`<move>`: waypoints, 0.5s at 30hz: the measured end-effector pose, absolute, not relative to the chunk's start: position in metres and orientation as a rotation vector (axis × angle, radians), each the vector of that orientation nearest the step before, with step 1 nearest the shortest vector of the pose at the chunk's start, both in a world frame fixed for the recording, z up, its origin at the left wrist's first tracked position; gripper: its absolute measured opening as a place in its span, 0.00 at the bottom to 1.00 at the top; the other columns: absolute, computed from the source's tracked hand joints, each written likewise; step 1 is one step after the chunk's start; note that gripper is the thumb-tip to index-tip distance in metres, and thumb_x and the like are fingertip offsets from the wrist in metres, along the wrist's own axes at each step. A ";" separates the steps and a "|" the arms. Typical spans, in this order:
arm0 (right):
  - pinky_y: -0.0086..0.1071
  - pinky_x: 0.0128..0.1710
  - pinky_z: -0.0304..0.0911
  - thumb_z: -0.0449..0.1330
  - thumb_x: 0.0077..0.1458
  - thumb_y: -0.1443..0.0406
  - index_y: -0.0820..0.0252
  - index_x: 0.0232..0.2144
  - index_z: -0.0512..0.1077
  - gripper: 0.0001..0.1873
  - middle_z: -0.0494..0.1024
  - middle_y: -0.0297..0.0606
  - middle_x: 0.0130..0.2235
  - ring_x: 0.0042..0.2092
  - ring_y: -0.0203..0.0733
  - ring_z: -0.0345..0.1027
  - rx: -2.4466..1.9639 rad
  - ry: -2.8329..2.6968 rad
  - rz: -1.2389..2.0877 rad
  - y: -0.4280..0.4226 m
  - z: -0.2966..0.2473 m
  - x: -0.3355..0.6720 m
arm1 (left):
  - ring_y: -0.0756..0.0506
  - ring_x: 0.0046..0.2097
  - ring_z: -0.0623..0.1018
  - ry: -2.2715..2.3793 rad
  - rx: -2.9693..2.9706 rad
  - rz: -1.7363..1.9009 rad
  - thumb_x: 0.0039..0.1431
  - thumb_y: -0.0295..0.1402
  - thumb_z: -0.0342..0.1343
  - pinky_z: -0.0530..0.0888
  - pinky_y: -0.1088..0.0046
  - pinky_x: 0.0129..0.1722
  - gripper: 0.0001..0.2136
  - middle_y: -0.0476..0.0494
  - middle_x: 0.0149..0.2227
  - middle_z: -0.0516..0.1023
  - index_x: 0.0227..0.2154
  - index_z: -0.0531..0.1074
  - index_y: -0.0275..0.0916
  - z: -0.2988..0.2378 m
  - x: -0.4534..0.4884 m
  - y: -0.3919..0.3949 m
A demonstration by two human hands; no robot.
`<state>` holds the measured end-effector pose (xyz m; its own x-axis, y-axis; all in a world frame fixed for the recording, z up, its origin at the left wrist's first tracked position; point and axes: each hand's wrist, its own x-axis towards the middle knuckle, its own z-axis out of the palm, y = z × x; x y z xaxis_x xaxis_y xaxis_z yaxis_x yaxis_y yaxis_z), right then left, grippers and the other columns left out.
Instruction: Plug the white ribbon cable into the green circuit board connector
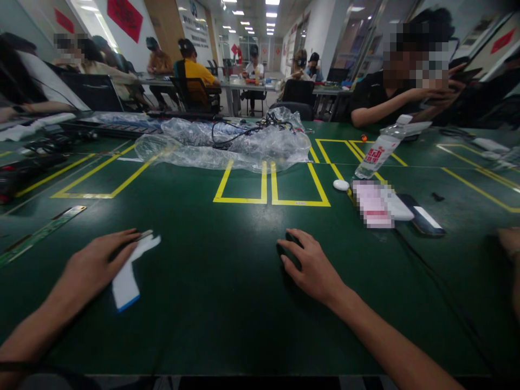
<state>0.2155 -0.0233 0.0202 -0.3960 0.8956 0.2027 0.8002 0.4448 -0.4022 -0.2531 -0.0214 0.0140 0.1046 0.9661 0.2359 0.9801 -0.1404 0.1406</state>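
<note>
On the left of the green table (211, 281), my left hand (95, 262) has its thumb and fingers closed on one end of a white flat ribbon cable (125, 284). The cable bends and hangs down toward me, with a blue strip at its lower end. Beyond that hand lies a long, narrow green circuit board (43, 234), apart from my fingers. My right hand (314, 265) is low over the table at right of centre, its fingers spread and slightly curled, holding nothing. Whether its fingertips touch the surface I cannot tell.
Crumpled clear plastic wrap (244, 146) with black cables lies across the back. At right are a tilted plastic bottle (379, 151), a white oval object (340, 185) and a dark phone (424, 216). Yellow tape (241, 200) marks rectangles. A person (390, 97) sits across the table.
</note>
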 end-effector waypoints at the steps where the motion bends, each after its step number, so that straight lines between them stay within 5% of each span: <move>1: 0.58 0.62 0.56 0.55 0.63 0.62 0.56 0.57 0.71 0.20 0.66 0.49 0.63 0.66 0.56 0.55 -1.432 -2.316 0.337 -0.023 0.020 0.216 | 0.37 0.57 0.73 -1.979 -2.379 -0.421 0.68 0.48 0.40 0.73 0.47 0.55 0.22 0.43 0.56 0.74 0.53 0.71 0.42 0.007 -0.237 -0.013; 9: 0.57 0.62 0.55 0.55 0.63 0.62 0.55 0.58 0.70 0.22 0.67 0.49 0.63 0.65 0.55 0.56 -1.410 -2.361 0.272 -0.022 0.014 0.216 | 0.39 0.59 0.71 -1.315 -2.903 -0.599 0.68 0.36 0.48 0.72 0.53 0.55 0.15 0.42 0.58 0.73 0.53 0.72 0.43 -0.002 -0.051 0.022; 15: 0.57 0.63 0.54 0.55 0.63 0.62 0.53 0.59 0.70 0.22 0.66 0.49 0.63 0.66 0.56 0.55 -1.411 -2.411 0.238 -0.024 0.015 0.214 | 0.39 0.60 0.70 -1.228 -2.971 -0.600 0.69 0.38 0.48 0.71 0.52 0.55 0.15 0.43 0.58 0.73 0.53 0.72 0.44 -0.001 -0.023 0.020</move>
